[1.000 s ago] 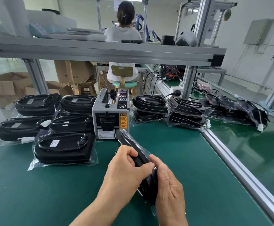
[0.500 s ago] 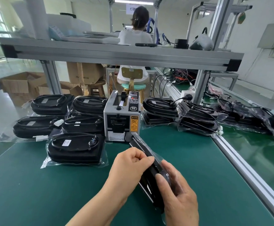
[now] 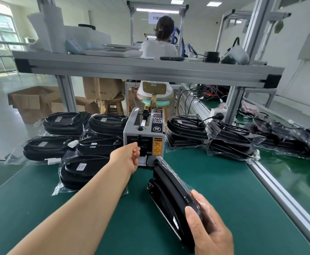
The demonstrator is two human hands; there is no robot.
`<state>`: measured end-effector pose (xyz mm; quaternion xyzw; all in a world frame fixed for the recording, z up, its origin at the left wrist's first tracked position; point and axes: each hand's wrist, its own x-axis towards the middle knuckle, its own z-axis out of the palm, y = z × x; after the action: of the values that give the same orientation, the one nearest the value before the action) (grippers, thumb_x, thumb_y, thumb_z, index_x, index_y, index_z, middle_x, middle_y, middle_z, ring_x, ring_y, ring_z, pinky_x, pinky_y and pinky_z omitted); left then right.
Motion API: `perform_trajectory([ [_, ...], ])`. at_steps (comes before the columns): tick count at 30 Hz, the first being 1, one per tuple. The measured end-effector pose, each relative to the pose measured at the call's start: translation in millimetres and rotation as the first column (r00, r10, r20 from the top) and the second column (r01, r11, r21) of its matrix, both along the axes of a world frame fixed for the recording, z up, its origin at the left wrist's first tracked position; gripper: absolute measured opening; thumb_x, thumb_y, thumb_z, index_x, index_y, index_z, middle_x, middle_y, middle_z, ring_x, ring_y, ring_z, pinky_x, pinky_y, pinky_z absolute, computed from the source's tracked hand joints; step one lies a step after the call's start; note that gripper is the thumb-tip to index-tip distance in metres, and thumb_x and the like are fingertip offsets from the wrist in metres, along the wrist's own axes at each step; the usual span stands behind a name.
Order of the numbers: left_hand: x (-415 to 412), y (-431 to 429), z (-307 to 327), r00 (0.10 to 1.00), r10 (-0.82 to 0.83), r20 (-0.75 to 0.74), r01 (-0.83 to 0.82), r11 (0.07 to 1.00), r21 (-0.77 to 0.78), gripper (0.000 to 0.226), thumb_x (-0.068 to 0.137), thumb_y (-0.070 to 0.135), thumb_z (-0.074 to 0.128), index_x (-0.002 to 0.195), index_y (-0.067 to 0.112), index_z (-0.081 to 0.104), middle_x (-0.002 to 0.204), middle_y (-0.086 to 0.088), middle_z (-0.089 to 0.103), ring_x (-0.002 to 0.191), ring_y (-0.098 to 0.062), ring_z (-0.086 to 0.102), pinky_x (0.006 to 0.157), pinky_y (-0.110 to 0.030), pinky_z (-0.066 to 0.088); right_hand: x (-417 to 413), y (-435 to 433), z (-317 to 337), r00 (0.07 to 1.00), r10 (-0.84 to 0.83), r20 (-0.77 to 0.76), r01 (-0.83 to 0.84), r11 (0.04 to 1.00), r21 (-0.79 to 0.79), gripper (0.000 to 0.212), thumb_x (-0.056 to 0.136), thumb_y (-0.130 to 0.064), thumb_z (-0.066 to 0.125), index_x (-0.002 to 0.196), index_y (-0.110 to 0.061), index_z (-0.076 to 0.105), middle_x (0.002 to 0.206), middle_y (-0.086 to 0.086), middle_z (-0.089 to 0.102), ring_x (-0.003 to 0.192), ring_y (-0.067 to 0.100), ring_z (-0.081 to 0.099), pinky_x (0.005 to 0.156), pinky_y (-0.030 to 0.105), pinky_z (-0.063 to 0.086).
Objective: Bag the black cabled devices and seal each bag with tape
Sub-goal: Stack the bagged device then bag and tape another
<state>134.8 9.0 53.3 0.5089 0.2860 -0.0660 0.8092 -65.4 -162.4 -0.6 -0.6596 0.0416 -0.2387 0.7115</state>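
My right hand grips the near end of a black cabled device in a clear bag, which stands on its edge on the green mat. My left hand is stretched out to the front outlet of the grey tape dispenser, thumb and fingertips close together at the slot. No tape shows between them. Several bagged devices lie left of the dispenser. More devices are stacked to its right.
An aluminium shelf beam crosses overhead at the back of the bench. A metal rail runs along the mat's right edge. Cardboard boxes stand on the floor at the left. A person sits with their back turned beyond the shelf.
My left hand has let go of the bagged device and reached forward to the dispenser outlet. My right hand alone now holds the device.
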Motion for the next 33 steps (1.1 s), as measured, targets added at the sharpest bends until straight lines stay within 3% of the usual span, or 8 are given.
perform_trajectory([
  [9, 18, -5, -5, 0.997, 0.056, -0.051, -0.060, 0.994, -0.089, 0.011, 0.092, 0.022, 0.070, 0.097, 0.020, 0.060, 0.048, 0.009, 0.058, 0.042, 0.000, 0.048, 0.052, -0.017, 0.029, 0, 1, 0, 0.999, 0.005, 0.042, -0.007, 0.999, 0.034, 0.033, 0.069, -0.011, 0.076, 0.101, -0.021, 0.078, 0.097, -0.014, 0.078, 0.091, -0.005, 0.071, 0.073, 0.000, 0.047],
  [13, 27, -9, -9, 0.989, 0.140, -0.038, -0.143, 0.985, -0.099, 0.018, 0.092, 0.014, 0.065, 0.108, 0.016, 0.056, 0.059, 0.006, 0.058, 0.031, -0.003, 0.048, 0.034, -0.011, 0.031, 2, 3, 0, 0.999, -0.003, 0.051, 0.000, 0.999, 0.045, 0.036, 0.066, -0.018, 0.074, 0.102, -0.022, 0.077, 0.098, -0.013, 0.078, 0.094, -0.003, 0.071, 0.075, 0.001, 0.048],
  [15, 29, -12, -11, 0.986, 0.163, 0.021, -0.160, 0.981, -0.112, 0.004, 0.094, 0.012, 0.056, 0.095, 0.014, 0.053, 0.067, 0.005, 0.051, 0.033, -0.006, 0.046, 0.034, -0.010, 0.032, 2, 2, 0, 0.999, 0.003, 0.042, -0.004, 0.999, 0.038, 0.037, 0.066, -0.020, 0.074, 0.103, -0.023, 0.077, 0.098, -0.015, 0.078, 0.093, -0.005, 0.071, 0.075, 0.001, 0.047],
  [19, 16, -15, -7, 0.970, 0.217, 0.107, -0.212, 0.976, -0.060, 0.016, 0.087, 0.008, 0.059, 0.077, 0.015, 0.048, 0.055, 0.005, 0.049, 0.038, -0.005, 0.043, 0.035, -0.014, 0.031, 0, 0, 1, 1.000, 0.014, 0.016, -0.015, 0.999, 0.049, 0.038, 0.067, -0.019, 0.073, 0.104, -0.021, 0.077, 0.096, -0.013, 0.078, 0.089, -0.004, 0.072, 0.072, 0.001, 0.047],
  [22, -13, -13, 7, 0.975, 0.126, 0.183, -0.132, 0.991, 0.019, 0.014, 0.085, 0.011, 0.066, 0.077, 0.018, 0.056, 0.047, 0.009, 0.052, 0.039, -0.003, 0.047, 0.043, -0.017, 0.037, 0, -1, 1, 0.999, 0.032, -0.013, -0.031, 0.997, 0.069, 0.039, 0.065, -0.024, 0.074, 0.105, -0.025, 0.077, 0.099, -0.013, 0.078, 0.092, -0.001, 0.072, 0.074, 0.002, 0.048],
  [27, -81, -15, 7, 0.894, -0.252, 0.372, 0.160, 0.952, 0.260, 0.020, 0.088, 0.017, 0.066, 0.068, 0.022, 0.067, 0.069, 0.005, 0.064, 0.063, -0.007, 0.059, 0.067, -0.026, 0.047, 1, -6, 8, 0.995, 0.067, -0.076, -0.062, 0.996, 0.060, 0.033, 0.072, -0.016, 0.080, 0.103, -0.028, 0.078, 0.100, -0.011, 0.078, 0.094, 0.002, 0.072, 0.077, 0.004, 0.049],
  [30, -106, -20, 1, 0.865, -0.304, 0.399, 0.191, 0.935, 0.299, 0.020, 0.086, 0.014, 0.067, 0.067, 0.021, 0.069, 0.075, 0.001, 0.067, 0.074, -0.011, 0.060, 0.078, -0.030, 0.048, 2, -13, 23, 0.987, 0.066, -0.147, -0.078, 0.994, -0.078, 0.039, 0.077, -0.007, 0.081, 0.101, -0.037, 0.076, 0.097, -0.021, 0.076, 0.091, -0.009, 0.069, 0.075, 0.000, 0.045],
  [33, -112, -22, 1, 0.864, -0.278, 0.419, 0.159, 0.941, 0.298, 0.021, 0.087, 0.011, 0.066, 0.068, 0.018, 0.070, 0.077, -0.001, 0.069, 0.079, -0.013, 0.063, 0.086, -0.033, 0.050, 12, -24, 51, 0.975, 0.076, -0.210, -0.140, 0.941, -0.308, 0.039, 0.076, -0.026, 0.080, 0.109, -0.043, 0.070, 0.107, -0.028, 0.071, 0.105, -0.017, 0.060, 0.090, 0.009, 0.042],
])
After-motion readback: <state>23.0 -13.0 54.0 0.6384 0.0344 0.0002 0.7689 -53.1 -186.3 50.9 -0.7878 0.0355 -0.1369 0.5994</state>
